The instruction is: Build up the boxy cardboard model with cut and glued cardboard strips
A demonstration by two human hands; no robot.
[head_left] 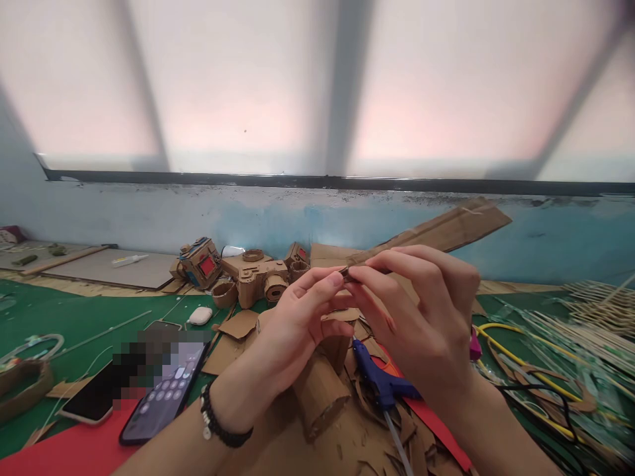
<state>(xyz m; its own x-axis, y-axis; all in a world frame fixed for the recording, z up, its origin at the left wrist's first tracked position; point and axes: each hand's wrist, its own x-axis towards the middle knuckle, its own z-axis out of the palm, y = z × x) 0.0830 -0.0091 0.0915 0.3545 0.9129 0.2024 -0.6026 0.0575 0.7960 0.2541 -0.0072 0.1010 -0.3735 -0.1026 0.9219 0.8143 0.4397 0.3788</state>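
Note:
Both of my hands meet in front of me, raised above the worktop. My left hand pinches the near end of a long cardboard strip between thumb and forefinger. Close beside it, my right hand grips the same strip, which slants up to the right behind the knuckles. The exact spot under the fingertips is partly hidden. Below the hands lies a cardboard tube, and to its right a blue glue gun rests among cardboard scraps.
Cardboard camera models stand at the back near the wall. Two phones and a white earbud case lie at left. Thin wooden sticks, a yellow cable and black wires cover the right side. A hammer lies far left.

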